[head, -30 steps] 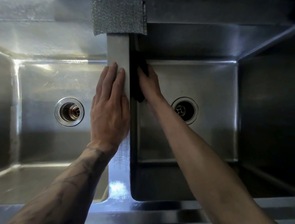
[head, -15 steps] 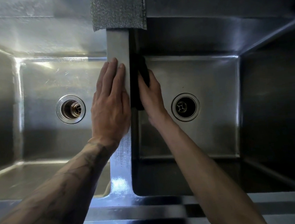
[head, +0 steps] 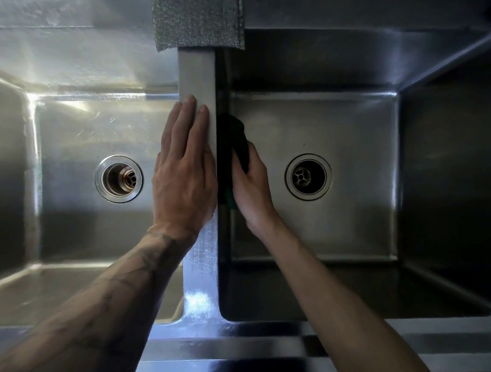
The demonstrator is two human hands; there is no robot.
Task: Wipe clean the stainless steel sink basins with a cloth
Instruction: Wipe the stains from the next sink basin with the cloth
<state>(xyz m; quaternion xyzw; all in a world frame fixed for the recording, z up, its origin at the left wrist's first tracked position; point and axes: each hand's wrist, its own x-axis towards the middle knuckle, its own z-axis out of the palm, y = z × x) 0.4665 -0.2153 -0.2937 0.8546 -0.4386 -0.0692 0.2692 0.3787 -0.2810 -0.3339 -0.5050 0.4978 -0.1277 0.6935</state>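
Note:
Two stainless steel basins lie below me, the left basin (head: 64, 136) and the right basin (head: 351, 123), split by a narrow steel divider (head: 197, 77). My left hand (head: 185, 173) rests flat on the divider, fingers together and pointing away from me. My right hand (head: 250, 185) is inside the right basin and presses a dark green cloth (head: 234, 140) against the divider's inner wall. Part of the cloth is hidden behind the hand and the divider edge.
A grey scouring pad (head: 198, 16) lies on the back ledge across the divider's far end. Each basin has a round drain, the left drain (head: 118, 179) and the right drain (head: 308, 176). The front rim (head: 252, 345) runs along the bottom.
My right hand and the cloth have slid along the divider wall toward me. My left hand stays flat on the divider.

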